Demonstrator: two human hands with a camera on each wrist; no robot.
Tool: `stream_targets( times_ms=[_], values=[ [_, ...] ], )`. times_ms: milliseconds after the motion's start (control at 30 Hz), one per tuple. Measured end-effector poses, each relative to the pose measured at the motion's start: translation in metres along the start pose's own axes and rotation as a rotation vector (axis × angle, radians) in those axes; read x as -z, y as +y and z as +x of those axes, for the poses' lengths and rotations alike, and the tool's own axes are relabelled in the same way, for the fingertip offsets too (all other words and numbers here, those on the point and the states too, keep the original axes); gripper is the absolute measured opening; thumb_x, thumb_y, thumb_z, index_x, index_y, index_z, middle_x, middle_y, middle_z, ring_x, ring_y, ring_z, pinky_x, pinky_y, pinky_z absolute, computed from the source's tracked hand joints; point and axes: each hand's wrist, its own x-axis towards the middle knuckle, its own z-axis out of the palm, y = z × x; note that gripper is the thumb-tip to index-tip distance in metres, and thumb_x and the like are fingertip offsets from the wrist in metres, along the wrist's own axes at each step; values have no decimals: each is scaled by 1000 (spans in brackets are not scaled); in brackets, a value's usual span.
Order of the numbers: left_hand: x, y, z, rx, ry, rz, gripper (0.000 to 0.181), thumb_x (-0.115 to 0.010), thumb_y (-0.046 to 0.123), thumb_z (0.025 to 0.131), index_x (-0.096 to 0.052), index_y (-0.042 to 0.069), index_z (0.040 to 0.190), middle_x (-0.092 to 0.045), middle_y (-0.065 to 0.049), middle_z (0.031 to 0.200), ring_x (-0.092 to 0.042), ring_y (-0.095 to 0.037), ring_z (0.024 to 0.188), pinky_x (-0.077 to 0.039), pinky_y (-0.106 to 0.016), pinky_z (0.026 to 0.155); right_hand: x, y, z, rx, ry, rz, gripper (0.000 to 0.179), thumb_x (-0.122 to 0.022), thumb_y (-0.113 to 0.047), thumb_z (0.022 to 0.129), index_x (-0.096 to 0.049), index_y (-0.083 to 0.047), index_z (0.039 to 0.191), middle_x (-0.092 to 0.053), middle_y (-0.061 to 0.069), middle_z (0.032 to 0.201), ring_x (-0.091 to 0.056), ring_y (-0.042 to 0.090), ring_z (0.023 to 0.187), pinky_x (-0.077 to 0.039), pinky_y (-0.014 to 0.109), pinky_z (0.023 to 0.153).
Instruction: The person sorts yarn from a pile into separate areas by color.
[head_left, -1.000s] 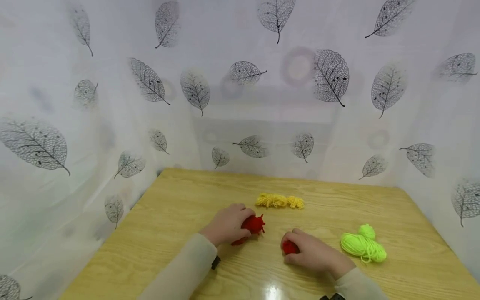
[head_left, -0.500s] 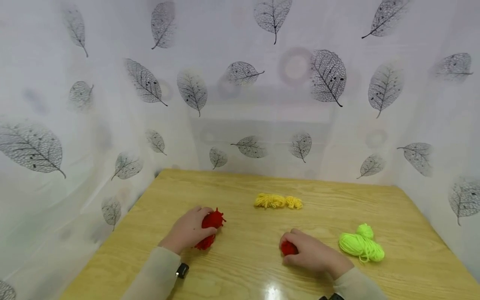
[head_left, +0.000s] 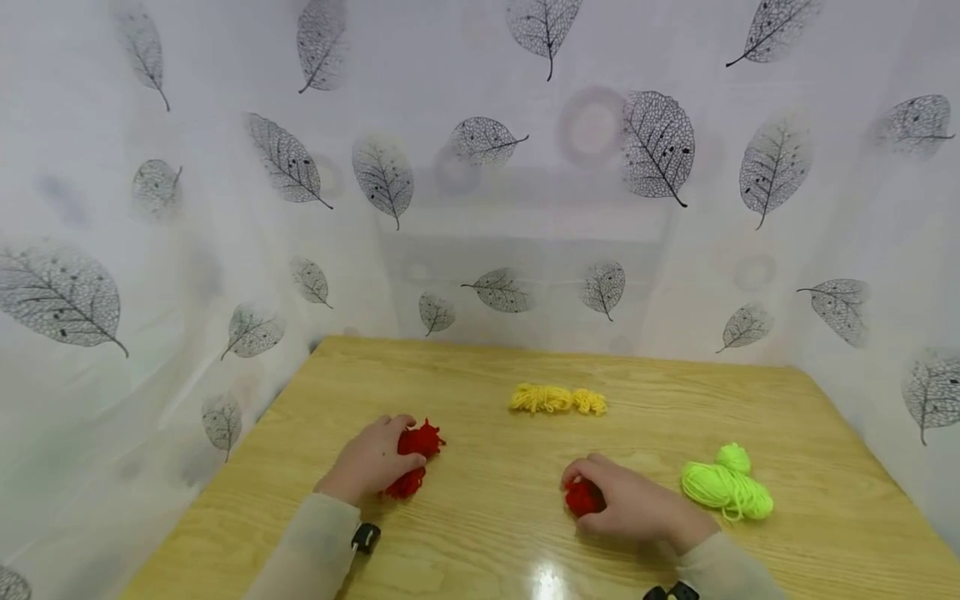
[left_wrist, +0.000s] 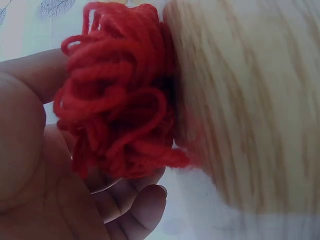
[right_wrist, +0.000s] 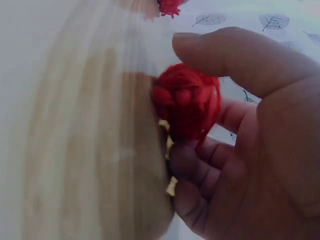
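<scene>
On the left side of the wooden table, my left hand holds a bundle of red yarn. Its thumb crosses the yarn, and loose loops show on both sides. Close up in the left wrist view, the looped red yarn lies against the fingers at the tabletop. My right hand, right of centre, has its fingers curled around a small red yarn ball. In the right wrist view, the thumb tip stands just above the ball, with the other fingers behind and below it.
A yellow yarn skein and a smaller yellow bundle lie toward the table's back. Right of my right hand lie a neon green skein and a small green ball. A leaf-printed white curtain surrounds the table.
My left hand has carried the red yarn bundle leftward, away from the other hand, then stayed nearly still. My right hand has kept its place, its grip around the red ball loosening slightly.
</scene>
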Motion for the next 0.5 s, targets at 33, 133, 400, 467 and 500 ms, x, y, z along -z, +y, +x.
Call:
stream_targets(
  times_ms=[33, 133, 400, 467, 500],
  values=[
    [0, 0, 0, 2, -4, -3, 63, -74, 40, 91, -54, 12, 144, -53, -20, 141, -54, -39, 124, -46, -58, 98, 1, -1, -1, -2, 2, -5, 42, -80, -28, 84, -58, -27, 119, -51, -7, 108, -56, 15, 98, -51, 35, 80],
    [0, -1, -1, 6, -10, -7, 65, -74, 41, 91, -53, 12, 145, -52, -20, 142, -54, -39, 125, -46, -59, 98, 2, -5, -1, -5, 8, -33, 36, -77, -20, 84, -59, -27, 114, -50, -7, 106, -55, 14, 93, -50, 34, 76],
    [7, 1, -4, -16, 4, -20, 71, -72, 48, 92, -49, 11, 148, -47, -23, 148, -48, -43, 131, -43, -63, 100, 2, -19, 2, 2, 40, -115, 28, -72, -13, 86, -59, -27, 106, -49, -10, 99, -52, 11, 85, -47, 31, 72],
    [9, 0, -4, -23, 14, -17, 71, -71, 48, 92, -49, 10, 148, -47, -22, 148, -48, -43, 131, -44, -63, 99, 1, -24, 8, 23, 57, -117, 26, -71, -13, 88, -60, -25, 109, -51, -11, 100, -53, 10, 86, -48, 31, 73],
    [10, 0, -4, -27, 18, -14, 70, -71, 47, 92, -49, 10, 148, -48, -21, 147, -49, -42, 130, -44, -63, 99, 0, -27, 11, 35, 65, -119, 26, -71, -14, 89, -61, -25, 110, -52, -12, 100, -53, 9, 88, -49, 31, 75]
  ],
)
